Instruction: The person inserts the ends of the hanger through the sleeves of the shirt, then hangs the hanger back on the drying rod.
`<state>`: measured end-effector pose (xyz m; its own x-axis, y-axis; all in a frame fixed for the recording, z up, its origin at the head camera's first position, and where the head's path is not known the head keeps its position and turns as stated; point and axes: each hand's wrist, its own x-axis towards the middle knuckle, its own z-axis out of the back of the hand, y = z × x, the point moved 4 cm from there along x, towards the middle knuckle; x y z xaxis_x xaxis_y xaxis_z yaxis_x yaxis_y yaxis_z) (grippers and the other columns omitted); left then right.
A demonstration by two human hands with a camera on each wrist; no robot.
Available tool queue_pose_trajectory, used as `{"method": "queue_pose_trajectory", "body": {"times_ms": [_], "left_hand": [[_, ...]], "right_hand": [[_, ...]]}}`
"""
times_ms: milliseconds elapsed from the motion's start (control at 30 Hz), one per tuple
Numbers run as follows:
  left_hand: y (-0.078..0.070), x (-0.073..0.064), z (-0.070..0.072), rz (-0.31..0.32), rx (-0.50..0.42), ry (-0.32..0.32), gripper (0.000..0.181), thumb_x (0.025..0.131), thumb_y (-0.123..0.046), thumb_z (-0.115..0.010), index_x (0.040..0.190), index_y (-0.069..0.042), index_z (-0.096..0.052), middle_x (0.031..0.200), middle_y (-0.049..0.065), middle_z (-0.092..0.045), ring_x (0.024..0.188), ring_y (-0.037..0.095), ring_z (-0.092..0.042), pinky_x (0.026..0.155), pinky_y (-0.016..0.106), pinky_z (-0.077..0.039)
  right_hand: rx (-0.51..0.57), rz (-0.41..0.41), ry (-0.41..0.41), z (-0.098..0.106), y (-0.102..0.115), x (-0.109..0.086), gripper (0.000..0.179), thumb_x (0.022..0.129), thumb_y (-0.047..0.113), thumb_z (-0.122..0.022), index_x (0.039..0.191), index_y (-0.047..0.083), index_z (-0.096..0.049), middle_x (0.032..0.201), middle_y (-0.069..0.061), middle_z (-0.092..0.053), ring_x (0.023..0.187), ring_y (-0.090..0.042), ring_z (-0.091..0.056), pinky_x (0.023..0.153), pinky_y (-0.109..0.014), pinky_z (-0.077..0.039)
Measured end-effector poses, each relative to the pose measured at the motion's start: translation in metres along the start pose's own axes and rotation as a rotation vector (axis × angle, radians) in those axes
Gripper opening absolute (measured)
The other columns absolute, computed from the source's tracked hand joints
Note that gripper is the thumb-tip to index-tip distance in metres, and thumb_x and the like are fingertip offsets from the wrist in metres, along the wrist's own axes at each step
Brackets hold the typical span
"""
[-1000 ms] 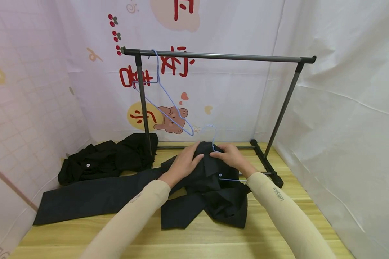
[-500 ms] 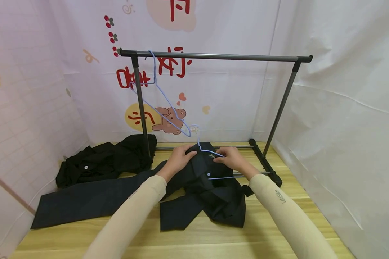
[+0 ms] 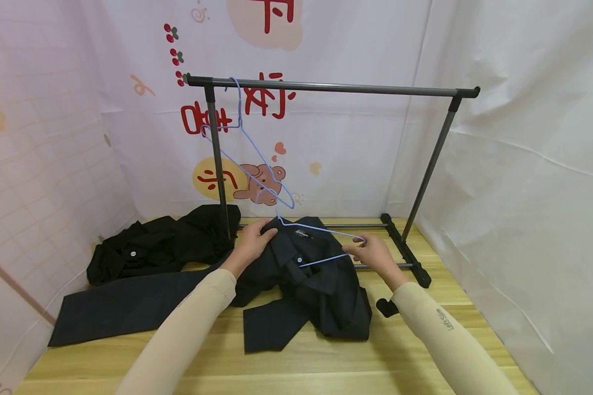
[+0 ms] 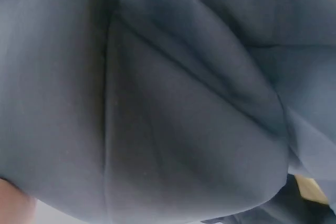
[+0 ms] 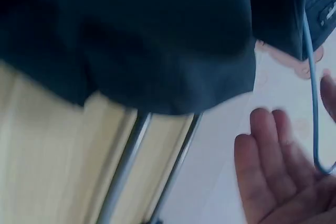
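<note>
A dark button shirt lies bunched on the wooden table, its collar raised and one sleeve stretched to the left. My left hand grips it beside the collar, thumb on top; dark cloth fills the left wrist view. A light blue wire hanger is partly inside the shirt, its hook above the collar and its right end out past the shirt. That end is held in my right hand. In the right wrist view the wire runs between thumb and fingers. The hanger's left part is hidden by cloth.
Behind stands a grey metal garment rack with another blue hanger on its bar. A black crumpled garment lies at the rack's left foot. White cloth walls close in the sides and back.
My right hand has drawn away to the right along the hanger to its end. The hook and my left hand, with the collar, have shifted left, baring more of the wire.
</note>
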<state>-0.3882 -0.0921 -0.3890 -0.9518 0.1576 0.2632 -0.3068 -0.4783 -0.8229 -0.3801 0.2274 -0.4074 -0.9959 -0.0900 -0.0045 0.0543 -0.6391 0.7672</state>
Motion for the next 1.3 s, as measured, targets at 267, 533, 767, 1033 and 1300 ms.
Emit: {"method": "queue_pose_trajectory", "body": {"times_ms": [267,533,767,1033,1300], "left_hand": [[-0.003,-0.005,0.005,0.011,0.033,-0.042,0.033,0.102,-0.022,-0.057,0.130,-0.006,-0.062,0.125,0.013,-0.064,0.113,0.028,-0.058,0.100,0.046,-0.043],[-0.007,-0.008,0.004,0.016,0.040,-0.044,0.033,0.102,-0.025,-0.059,0.130,-0.008,-0.063,0.126,0.011,-0.064,0.113,0.028,-0.058,0.101,0.046,-0.042],[-0.001,-0.012,0.002,0.041,0.042,-0.011,0.030,0.102,-0.026,-0.059,0.125,-0.007,-0.063,0.118,0.011,-0.065,0.104,0.028,-0.059,0.093,0.045,-0.045],[0.003,-0.013,0.000,0.073,0.023,0.055,0.036,0.102,-0.025,-0.059,0.134,-0.008,-0.060,0.128,0.011,-0.063,0.116,0.028,-0.058,0.101,0.047,-0.043],[0.009,-0.014,0.003,0.060,-0.006,0.058,0.029,0.104,-0.026,-0.055,0.125,-0.008,-0.063,0.118,0.011,-0.065,0.104,0.027,-0.061,0.094,0.046,-0.046]], "right_hand": [[0.141,-0.148,0.104,-0.037,0.006,-0.019,0.037,0.097,0.035,-0.064,0.101,-0.002,-0.068,0.081,-0.005,-0.065,0.067,-0.012,-0.063,0.062,-0.030,-0.054],[0.120,-0.182,0.116,-0.051,0.013,-0.025,0.031,0.098,0.028,-0.062,0.079,0.004,-0.066,0.072,-0.004,-0.058,0.065,-0.016,-0.059,0.058,-0.030,-0.049],[0.118,-0.169,-0.055,-0.036,0.000,-0.020,0.029,0.102,0.021,-0.054,0.100,-0.005,-0.065,0.084,-0.010,-0.056,0.069,-0.019,-0.056,0.060,-0.032,-0.056],[0.154,-0.092,-0.145,-0.012,-0.013,-0.010,0.029,0.101,0.026,-0.058,0.100,-0.001,-0.067,0.085,-0.006,-0.056,0.072,-0.019,-0.050,0.061,-0.029,-0.044],[0.517,-0.149,0.153,-0.007,-0.017,-0.005,0.030,0.104,0.025,-0.051,0.108,-0.001,-0.065,0.079,0.002,-0.059,0.066,-0.009,-0.059,0.067,-0.028,-0.052]]}}
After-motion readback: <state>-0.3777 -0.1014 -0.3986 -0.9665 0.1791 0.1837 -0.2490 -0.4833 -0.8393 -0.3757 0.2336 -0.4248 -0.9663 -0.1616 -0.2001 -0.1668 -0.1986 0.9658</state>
